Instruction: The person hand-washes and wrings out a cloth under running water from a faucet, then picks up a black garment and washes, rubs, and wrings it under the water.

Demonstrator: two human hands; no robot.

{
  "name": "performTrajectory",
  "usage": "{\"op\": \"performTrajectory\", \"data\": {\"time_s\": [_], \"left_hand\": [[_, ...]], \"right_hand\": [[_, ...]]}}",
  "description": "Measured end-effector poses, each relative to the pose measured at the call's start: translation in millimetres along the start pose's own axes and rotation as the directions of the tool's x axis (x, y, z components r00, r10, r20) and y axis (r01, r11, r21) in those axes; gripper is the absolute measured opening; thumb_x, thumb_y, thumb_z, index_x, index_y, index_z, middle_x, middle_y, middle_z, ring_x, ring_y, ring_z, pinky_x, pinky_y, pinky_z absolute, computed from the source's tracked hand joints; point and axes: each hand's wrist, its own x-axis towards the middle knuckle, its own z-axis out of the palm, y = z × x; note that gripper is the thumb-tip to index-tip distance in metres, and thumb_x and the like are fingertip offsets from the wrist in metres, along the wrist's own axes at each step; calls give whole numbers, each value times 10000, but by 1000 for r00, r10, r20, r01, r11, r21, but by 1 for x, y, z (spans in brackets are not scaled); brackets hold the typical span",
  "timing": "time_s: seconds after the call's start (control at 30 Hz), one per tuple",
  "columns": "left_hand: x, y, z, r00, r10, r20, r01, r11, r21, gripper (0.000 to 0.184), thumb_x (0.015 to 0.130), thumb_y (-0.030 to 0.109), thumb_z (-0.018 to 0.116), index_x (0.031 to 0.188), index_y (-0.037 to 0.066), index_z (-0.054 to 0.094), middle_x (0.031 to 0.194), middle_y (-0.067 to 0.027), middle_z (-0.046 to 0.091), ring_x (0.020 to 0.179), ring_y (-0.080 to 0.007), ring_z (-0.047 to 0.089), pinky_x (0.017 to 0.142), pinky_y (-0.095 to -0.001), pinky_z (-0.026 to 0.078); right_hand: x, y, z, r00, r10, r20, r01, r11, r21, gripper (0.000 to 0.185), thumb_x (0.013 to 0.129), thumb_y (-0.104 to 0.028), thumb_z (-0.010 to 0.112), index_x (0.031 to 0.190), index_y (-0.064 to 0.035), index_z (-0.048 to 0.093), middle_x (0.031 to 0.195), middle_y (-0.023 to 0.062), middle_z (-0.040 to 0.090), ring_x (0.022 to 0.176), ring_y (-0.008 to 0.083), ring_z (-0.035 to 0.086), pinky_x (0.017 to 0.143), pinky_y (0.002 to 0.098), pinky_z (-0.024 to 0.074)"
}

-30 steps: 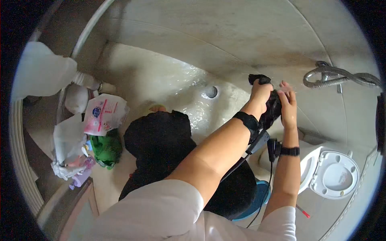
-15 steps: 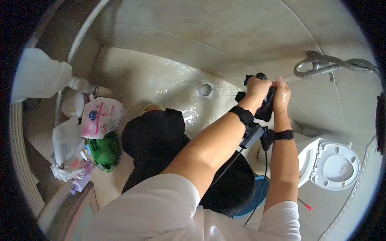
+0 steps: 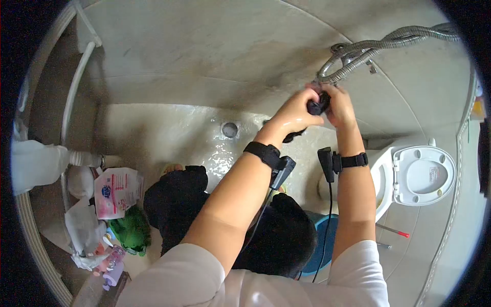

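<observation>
A wet black cloth (image 3: 318, 105) is bunched between my two hands, close to the wall below the metal hose. My left hand (image 3: 296, 111) is closed round it from the left. On the other side my right hand (image 3: 339, 106) is closed on the same bundle, its fingers partly hidden. A dark end of the cloth (image 3: 295, 136) hangs beneath my left hand. The coiled metal shower hose (image 3: 353, 50) and its wall fitting lie just above my fingertips. Each wrist wears a black strap with a small box and cable.
A drain (image 3: 229, 130) sits in the wet floor (image 3: 169, 123). The toilet (image 3: 423, 175) stands at right, a blue basin (image 3: 319, 240) beside my leg. At left are a pink-and-white packet (image 3: 116, 192), a green bag (image 3: 132, 230) and a white pipe (image 3: 76, 92).
The view has shifted, with the hose now nearer my hands. Both hands have moved up to the fitting, and the cloth is gathered into a tighter bundle.
</observation>
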Motion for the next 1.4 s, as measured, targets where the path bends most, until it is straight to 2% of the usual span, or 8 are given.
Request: {"op": "performTrajectory", "data": {"time_s": [0.33,0.5,0.6,0.67,0.8,1.0,1.13,1.4], "left_hand": [[-12,-27,-12,911,-382,158,412,814,-410,745,585,209,795,1250,99,477,1090,-111,560,1008,-222,529,849,-340,427],[-16,2,-28,873,-468,135,167,27,-986,504,787,534,605,1002,78,583,959,-64,595,836,-214,573,773,-369,453],[-9,-24,-16,849,-479,222,286,63,-956,437,864,551,465,858,128,577,833,-50,592,767,-208,559,715,-387,470],[-5,-68,3,968,4,252,246,-232,-941,399,883,515,452,809,131,529,796,-45,562,779,-207,554,779,-345,449],[-1,-34,13,763,-641,87,139,31,-990,247,888,298,489,929,65,561,851,-68,589,775,-182,580,652,-323,470],[2,-27,14,780,-626,-5,355,449,-820,167,790,234,584,847,78,606,801,-29,603,677,-161,552,611,-314,433],[2,-9,11,822,-567,45,262,307,-915,169,783,245,617,836,85,617,757,-38,623,643,-170,573,604,-297,447],[-3,-23,1,837,-522,165,227,58,-972,346,925,369,442,943,34,526,903,-95,580,784,-204,573,686,-341,484]], "right_hand": [[4,-10,-15,987,157,45,-159,872,463,195,907,-85,388,993,29,521,881,124,620,729,218,597,684,377,505],[-30,28,25,979,-182,-88,148,944,-296,404,825,-12,438,1227,-56,430,1137,108,527,781,185,597,549,286,545],[-47,36,71,818,-565,110,481,567,-669,260,764,-243,640,905,-29,594,880,172,540,851,353,541,775,402,431],[-56,22,97,927,-374,30,234,515,-824,363,787,-389,613,818,-27,609,834,185,550,817,377,555,739,418,443],[-18,31,73,912,-407,-49,206,558,-804,406,843,-344,513,722,26,628,734,261,590,712,440,577,671,464,454],[16,52,20,919,-224,-325,-98,669,-737,371,804,-295,528,776,56,645,713,267,605,697,390,612,685,417,467],[4,55,11,999,39,12,-40,976,212,407,898,-214,513,1232,16,487,1069,103,609,962,224,562,891,299,406],[-55,11,81,859,-495,131,297,274,-915,266,833,-310,585,851,-46,623,768,143,566,781,338,590,650,420,487]]}}
